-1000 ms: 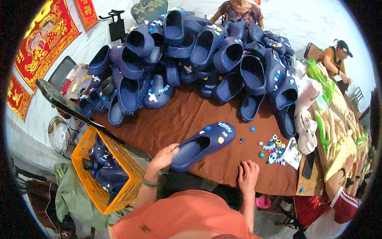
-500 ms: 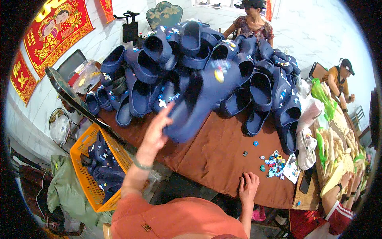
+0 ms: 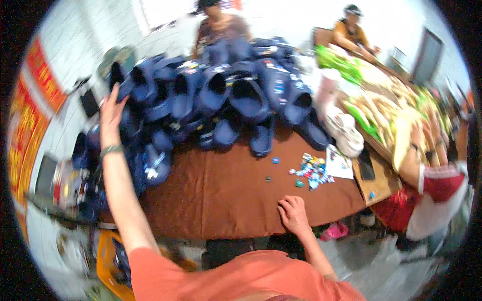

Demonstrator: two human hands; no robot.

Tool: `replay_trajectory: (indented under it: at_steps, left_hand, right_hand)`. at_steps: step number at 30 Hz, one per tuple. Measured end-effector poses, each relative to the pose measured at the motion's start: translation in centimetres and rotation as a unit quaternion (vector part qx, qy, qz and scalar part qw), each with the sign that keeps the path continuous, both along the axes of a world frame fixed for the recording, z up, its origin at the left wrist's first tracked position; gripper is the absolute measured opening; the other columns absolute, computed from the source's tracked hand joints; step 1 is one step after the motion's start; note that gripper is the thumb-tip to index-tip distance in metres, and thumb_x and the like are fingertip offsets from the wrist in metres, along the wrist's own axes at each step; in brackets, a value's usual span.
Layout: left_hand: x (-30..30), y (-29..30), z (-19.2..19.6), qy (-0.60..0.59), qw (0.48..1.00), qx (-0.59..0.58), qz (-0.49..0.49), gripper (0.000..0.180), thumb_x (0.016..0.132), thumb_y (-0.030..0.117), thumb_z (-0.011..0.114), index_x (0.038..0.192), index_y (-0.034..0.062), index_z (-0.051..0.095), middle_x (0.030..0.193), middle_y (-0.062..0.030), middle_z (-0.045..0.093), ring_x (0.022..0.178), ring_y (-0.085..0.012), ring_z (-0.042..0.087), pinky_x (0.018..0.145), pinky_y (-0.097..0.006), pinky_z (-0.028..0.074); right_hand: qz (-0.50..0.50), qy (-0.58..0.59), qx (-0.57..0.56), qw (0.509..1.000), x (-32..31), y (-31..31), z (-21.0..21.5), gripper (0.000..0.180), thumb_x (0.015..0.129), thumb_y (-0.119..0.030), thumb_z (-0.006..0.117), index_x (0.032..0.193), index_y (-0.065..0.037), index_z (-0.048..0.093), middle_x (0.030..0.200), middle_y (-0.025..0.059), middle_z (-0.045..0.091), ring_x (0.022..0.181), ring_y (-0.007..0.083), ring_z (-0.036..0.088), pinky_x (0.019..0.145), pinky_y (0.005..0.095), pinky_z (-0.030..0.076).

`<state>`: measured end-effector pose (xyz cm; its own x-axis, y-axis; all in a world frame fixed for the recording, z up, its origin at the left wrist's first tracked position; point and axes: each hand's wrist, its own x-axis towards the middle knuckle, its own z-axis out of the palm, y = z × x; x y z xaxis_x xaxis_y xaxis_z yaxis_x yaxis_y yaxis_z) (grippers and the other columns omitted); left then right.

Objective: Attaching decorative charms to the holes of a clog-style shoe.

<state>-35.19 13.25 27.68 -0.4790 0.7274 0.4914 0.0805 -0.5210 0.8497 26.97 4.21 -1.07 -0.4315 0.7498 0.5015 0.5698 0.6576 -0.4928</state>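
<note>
Left hand (image 3: 111, 109), arm stretched out, reached the far left edge of the pile of dark blue clogs (image 3: 221, 95), fingers closed on a blue clog (image 3: 122, 84) there. Right hand (image 3: 292, 214) rested with fingers loosely curled, holding nothing, on the brown table (image 3: 221, 193), near small coloured charms (image 3: 309, 170).

Bright daylight washes out the far wall, motion blur smears everything, and the fisheye rim probably bends edges.
</note>
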Motion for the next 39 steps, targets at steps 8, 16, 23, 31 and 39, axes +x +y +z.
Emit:
replay_trajectory:
  at_steps: [8,16,23,31,39]
  left_hand:
    - [4.8,1.6,-0.3,0.136,0.953,-0.186,0.199,0.079,0.080,0.036,0.077,0.140,0.0087,0.034,0.083,-0.0042,0.057,0.057,-0.0108,0.051,0.046,-0.026,0.042]
    - [4.2,0.2,-2.0,0.223,0.900,-0.227,0.298,0.082,0.082,0.038,0.074,0.149,0.0175,0.030,0.063,-0.0027,0.055,0.040,-0.0077,0.040,0.035,-0.023,0.029]
    - [7.4,-0.1,-3.7,0.249,0.910,-0.159,0.289,0.082,0.085,0.031,0.072,0.150,0.0127,0.024,0.076,-0.0070,0.065,0.039,-0.0100,0.045,0.034,-0.023,0.031]
    - [17.7,-4.5,-10.5,0.321,0.930,-0.124,0.127,0.025,0.094,0.022,0.061,0.107,0.0010,0.067,0.079,0.0011,0.063,0.056,-0.0052,0.047,0.049,-0.021,0.037]
    - [28.2,-9.4,-22.7,0.602,0.712,-0.356,-0.063,0.061,0.086,0.043,0.066,0.129,0.0004,0.055,0.133,-0.0255,0.052,0.126,-0.0342,0.049,0.102,-0.037,0.041]
  right_hand:
    - [-0.037,0.005,-0.001,0.999,1.4,0.0,-0.1,0.021,0.083,-0.013,0.066,0.101,-0.005,0.062,0.108,0.0110,0.056,0.105,0.0307,0.051,0.095,0.0440,0.039]
    - [-0.012,0.031,0.015,0.999,1.2,0.0,-0.4,0.017,0.084,-0.011,0.065,0.099,-0.004,0.060,0.104,0.0099,0.055,0.102,0.0301,0.051,0.094,0.0436,0.039]
    - [-0.014,0.045,0.015,0.999,1.4,0.1,-0.6,0.017,0.084,-0.011,0.065,0.098,-0.005,0.060,0.102,0.0093,0.055,0.101,0.0297,0.050,0.094,0.0430,0.038]
    - [-0.018,0.060,0.020,0.998,1.6,0.1,-1.3,0.015,0.084,-0.012,0.065,0.096,-0.005,0.062,0.102,0.0091,0.056,0.101,0.0288,0.050,0.092,0.0425,0.038]
    - [-0.016,0.056,0.046,0.997,1.1,0.3,-2.9,0.015,0.083,-0.013,0.065,0.096,-0.005,0.062,0.103,0.0096,0.056,0.102,0.0299,0.050,0.093,0.0443,0.038]
